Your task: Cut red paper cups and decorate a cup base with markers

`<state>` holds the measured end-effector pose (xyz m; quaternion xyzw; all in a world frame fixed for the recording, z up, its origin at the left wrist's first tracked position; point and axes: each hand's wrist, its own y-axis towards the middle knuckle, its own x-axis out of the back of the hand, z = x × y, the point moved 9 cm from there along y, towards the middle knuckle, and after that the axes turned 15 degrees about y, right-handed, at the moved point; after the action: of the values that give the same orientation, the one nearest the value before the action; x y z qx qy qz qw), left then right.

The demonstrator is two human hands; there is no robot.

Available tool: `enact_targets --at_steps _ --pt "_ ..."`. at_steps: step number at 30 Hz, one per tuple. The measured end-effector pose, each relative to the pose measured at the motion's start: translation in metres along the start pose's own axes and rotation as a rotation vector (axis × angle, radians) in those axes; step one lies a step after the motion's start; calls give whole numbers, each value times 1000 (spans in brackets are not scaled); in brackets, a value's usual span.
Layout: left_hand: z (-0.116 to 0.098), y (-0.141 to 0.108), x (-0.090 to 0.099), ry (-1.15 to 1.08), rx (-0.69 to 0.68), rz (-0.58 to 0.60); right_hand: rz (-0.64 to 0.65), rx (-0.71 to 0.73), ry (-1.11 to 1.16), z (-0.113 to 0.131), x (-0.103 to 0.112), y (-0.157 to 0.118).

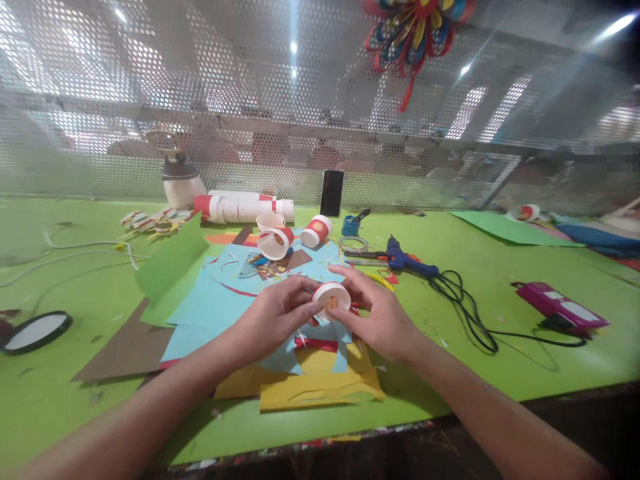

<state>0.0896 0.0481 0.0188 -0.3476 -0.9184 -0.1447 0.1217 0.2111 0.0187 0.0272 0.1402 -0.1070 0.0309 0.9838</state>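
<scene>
Between my two hands is a small white round piece [332, 297] with a red edge and an orange mark on its face. My left hand [280, 310] grips its left side with thumb and fingers. On its right side my right hand [377, 310] holds it the same way, thumb on the face. The piece is held above light blue paper [200, 313] and yellow paper [320, 393]. Beyond the hands, a red and white paper cup [317, 231] lies on its side, near a cut cup ring [275, 243] and a white cup piece [271, 221].
A blue glue gun [407, 260] with a black cable lies right of the hands, near a magenta box [560, 307]. Behind are white rolls [250, 209], a phone [332, 193] and a blue jar [351, 226]. A black-rimmed disc [39, 333] lies at left.
</scene>
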Motion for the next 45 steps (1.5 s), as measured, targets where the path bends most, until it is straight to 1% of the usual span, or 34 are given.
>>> enact_targets --at_steps 6,13,22,26,30,32,35,41,45 --pt "1 0 -2 -51 36 25 2 -49 140 -2 -1 0" --pt "4 0 -3 -77 74 33 -2 -55 107 -7 -1 -1" --pt "11 0 -5 -118 105 41 32 -119 108 -9 -2 -1" --pt "11 0 -5 -150 128 48 22 -152 124 -10 -2 -1" --pt "11 -1 -6 -194 162 68 85 -186 240 -8 -6 -1" --pt "11 -1 -6 -195 170 66 95 -180 256 -5 -5 0" --pt "12 -1 -6 -189 180 63 77 -174 238 -3 -3 0" --pt "15 0 -11 -206 184 80 42 -214 282 -11 -5 1" --pt "20 -1 -12 -203 205 78 39 -201 270 -12 -4 3"
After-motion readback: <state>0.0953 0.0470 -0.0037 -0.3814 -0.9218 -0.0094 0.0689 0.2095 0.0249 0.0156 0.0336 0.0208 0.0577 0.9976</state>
